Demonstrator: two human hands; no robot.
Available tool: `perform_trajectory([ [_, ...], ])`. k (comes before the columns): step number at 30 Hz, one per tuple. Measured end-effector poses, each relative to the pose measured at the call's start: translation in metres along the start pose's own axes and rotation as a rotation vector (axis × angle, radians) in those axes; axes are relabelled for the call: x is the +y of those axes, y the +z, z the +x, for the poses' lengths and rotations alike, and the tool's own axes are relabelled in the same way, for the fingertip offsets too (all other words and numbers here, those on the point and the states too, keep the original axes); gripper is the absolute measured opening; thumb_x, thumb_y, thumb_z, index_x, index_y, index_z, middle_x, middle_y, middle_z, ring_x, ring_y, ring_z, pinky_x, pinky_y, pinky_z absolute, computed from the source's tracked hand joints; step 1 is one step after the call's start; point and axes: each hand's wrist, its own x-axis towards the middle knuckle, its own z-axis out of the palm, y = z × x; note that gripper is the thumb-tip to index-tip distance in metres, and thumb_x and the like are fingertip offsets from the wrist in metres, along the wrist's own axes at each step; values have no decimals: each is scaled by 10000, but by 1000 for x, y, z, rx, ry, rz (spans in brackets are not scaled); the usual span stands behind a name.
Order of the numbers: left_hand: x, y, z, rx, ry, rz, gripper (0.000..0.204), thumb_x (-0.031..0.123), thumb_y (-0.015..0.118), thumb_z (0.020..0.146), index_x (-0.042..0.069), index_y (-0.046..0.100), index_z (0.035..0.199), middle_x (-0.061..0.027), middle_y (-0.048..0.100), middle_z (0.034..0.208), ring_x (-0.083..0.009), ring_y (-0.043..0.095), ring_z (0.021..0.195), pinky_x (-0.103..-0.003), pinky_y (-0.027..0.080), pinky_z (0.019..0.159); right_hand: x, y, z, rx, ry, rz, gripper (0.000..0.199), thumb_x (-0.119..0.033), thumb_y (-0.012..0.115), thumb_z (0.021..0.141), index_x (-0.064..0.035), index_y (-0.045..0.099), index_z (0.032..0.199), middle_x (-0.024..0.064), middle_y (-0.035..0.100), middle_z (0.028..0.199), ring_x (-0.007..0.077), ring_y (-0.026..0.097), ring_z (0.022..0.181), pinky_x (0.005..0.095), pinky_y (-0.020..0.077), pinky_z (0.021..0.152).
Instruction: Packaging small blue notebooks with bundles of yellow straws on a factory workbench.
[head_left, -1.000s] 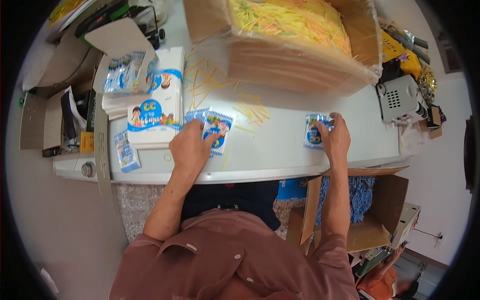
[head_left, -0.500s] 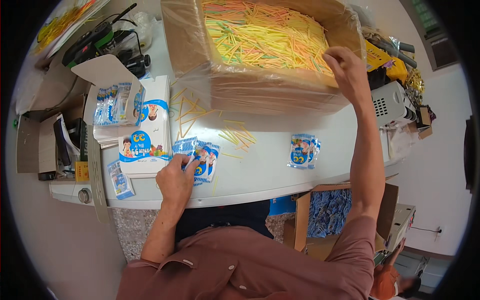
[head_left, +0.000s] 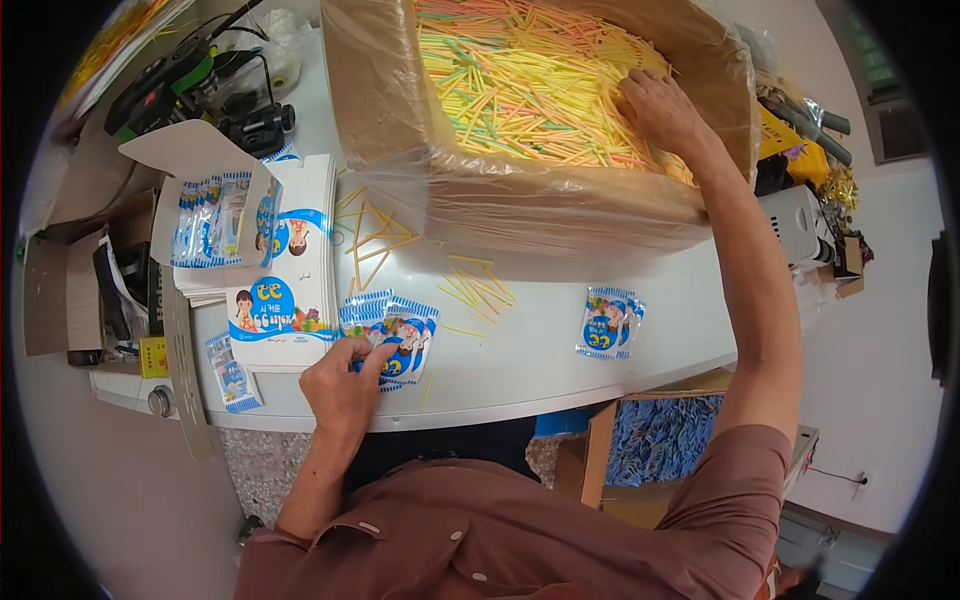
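My left hand (head_left: 338, 392) is closed on blue-and-white sachets (head_left: 408, 345) fanned at the table's front edge, thumb on top. Above them stands a large cardboard box (head_left: 570, 195) lined with clear plastic, filled with thin yellow, orange, pink and green sticks (head_left: 530, 85). Inside its right side my right hand (head_left: 662, 112) rests on the sticks, fingers curled downward; the fingertips and anything they hold are hidden. A few loose sticks (head_left: 478, 290) lie on the table beside the sachets. Two or so overlapping sachets (head_left: 608, 325) lie farther right.
At left, an open white carton (head_left: 215, 215) with upright sachets stands on stacked flat printed cartons (head_left: 285, 352). A single sachet (head_left: 232, 372) lies beside the stack. Behind is a green-and-black device (head_left: 165, 90). Below the table's right edge, a cardboard box (head_left: 600, 450) holds blue-and-white packets.
My right hand has moved from above the box's right rim left and down onto the sticks. My left hand stays on the sachets. The whole view has shifted slightly.
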Motion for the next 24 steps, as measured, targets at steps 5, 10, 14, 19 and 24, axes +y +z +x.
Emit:
perform_trajectory([
  [5,-3,4,2,33,34,-109,178,125,831,786,-3,713,821,-88,688,653,-105,632,557,-269,493,511,24,27,-9,258,-104,31,232,-125,535,929,-39,521,1144,185,601,1187,368,556,1117,480,436,919],
  [10,3,-14,2,-1,164,173,207,181,796,797,34,709,914,-122,714,822,-273,683,708,-375,528,624,29,-3,-19,142,225,423,177,-174,491,998,-52,532,1120,159,631,1007,324,597,990,423,456,854],
  [14,17,-24,4,105,319,224,406,176,799,787,-14,630,1104,-188,649,1062,-352,617,941,-411,512,784,35,-37,-45,307,334,934,194,-253,516,1021,-71,565,1066,68,631,942,183,592,889,313,462,782],
  [19,52,-35,19,162,461,-126,373,114,777,811,-26,628,1124,-164,656,1066,-292,626,941,-375,506,823,-6,-96,-74,445,560,1589,245,-256,513,1018,-25,586,981,69,634,829,159,606,790,262,476,796],
  [24,120,-33,42,-92,296,-1018,426,121,679,928,-18,546,1308,-115,628,1218,-192,604,1108,-313,486,932,-134,-123,-130,-172,90,2101,312,-286,543,986,22,585,1018,162,676,868,260,691,773,359,560,667],
])
